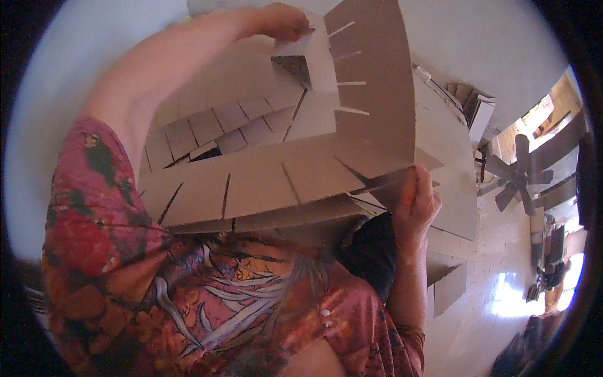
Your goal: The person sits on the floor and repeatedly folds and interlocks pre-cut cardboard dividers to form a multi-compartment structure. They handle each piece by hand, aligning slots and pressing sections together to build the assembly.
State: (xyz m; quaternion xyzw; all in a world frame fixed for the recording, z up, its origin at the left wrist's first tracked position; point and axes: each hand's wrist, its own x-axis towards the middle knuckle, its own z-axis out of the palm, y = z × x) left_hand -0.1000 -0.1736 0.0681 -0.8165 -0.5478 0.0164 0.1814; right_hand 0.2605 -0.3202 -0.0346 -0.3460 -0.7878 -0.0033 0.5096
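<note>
My right hand (417, 202) pinches the lower corner of a slotted cardboard piece (386, 85) that stands up along the right side. A second slotted cardboard strip (254, 179) runs leftward from it across my lap, and the two meet near that corner. At the top of the view, my left hand (287, 23) has its fingers closed at a pale cardboard edge; what lies inside the fingers is partly hidden. Between my arms are more cardboard strips with narrow slots (231, 118) and a dark triangular gap beside a cardboard flap.
Flat cardboard sheets (452, 202) lie on the right, with a small stack of cardboard pieces (478, 108) beyond. Another cardboard piece (447, 287) rests on the pale floor near my right forearm. A fan (518, 181) and cluttered items appear at the far right.
</note>
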